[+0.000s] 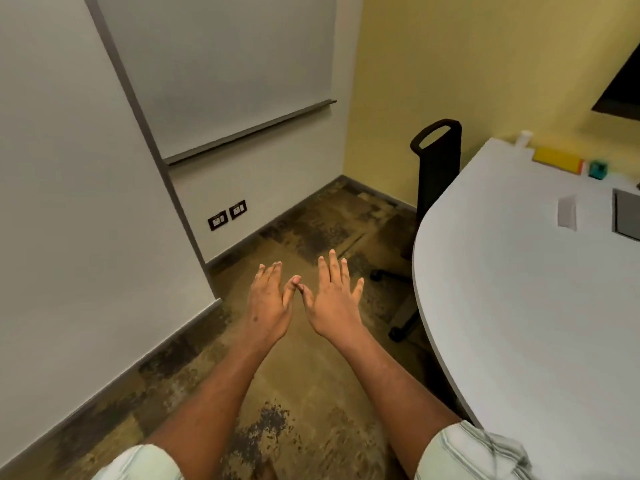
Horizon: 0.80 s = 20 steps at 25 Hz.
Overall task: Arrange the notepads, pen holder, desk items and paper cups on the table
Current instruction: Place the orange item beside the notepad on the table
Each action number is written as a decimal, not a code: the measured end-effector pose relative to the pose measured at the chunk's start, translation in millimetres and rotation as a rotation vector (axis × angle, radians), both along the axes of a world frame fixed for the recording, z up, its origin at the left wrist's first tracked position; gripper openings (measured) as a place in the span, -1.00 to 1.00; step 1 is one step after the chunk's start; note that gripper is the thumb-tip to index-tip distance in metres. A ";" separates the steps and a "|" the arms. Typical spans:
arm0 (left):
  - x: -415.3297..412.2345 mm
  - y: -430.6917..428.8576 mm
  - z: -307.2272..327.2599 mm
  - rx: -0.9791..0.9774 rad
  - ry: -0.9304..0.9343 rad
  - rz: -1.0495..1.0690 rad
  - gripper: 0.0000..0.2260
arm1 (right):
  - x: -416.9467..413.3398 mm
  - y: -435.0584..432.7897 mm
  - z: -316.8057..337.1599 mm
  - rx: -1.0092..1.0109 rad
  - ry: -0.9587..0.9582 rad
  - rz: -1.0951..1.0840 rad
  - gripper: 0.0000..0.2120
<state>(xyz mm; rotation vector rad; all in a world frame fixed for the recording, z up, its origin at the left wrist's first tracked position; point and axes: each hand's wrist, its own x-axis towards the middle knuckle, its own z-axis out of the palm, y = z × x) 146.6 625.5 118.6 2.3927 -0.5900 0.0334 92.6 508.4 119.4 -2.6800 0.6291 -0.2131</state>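
Note:
My left hand (268, 299) and my right hand (334, 299) are stretched out in front of me over the floor, palms down, fingers straight, thumb tips almost touching, holding nothing. The white table (519, 306) lies to my right, apart from both hands. At its far edge stand a white paper cup (523, 137), a yellow notepad (557, 160) and a small teal cube-shaped desk item (598, 170). A small pale block (567, 213) lies further in on the tabletop. A grey flat item (627, 214) is cut off by the right frame edge.
A black office chair (437, 168) stands pushed against the table's left curve, its wheeled base on the brown patterned carpet (304, 393). A whiteboard (221, 71) hangs on the white wall ahead; two wall sockets (227, 215) sit low. A dark screen corner (620, 91) shows top right.

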 end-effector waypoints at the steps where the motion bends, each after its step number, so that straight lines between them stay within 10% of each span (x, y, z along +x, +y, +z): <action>1: 28.0 -8.6 4.4 -0.001 0.004 -0.032 -0.45 | 23.3 -6.2 4.8 0.007 -0.004 -0.040 -0.34; 20: 434.1 -243.8 -17.1 0.069 0.034 -0.282 -0.37 | 404.4 -230.4 -0.2 0.051 -0.033 -0.215 -0.32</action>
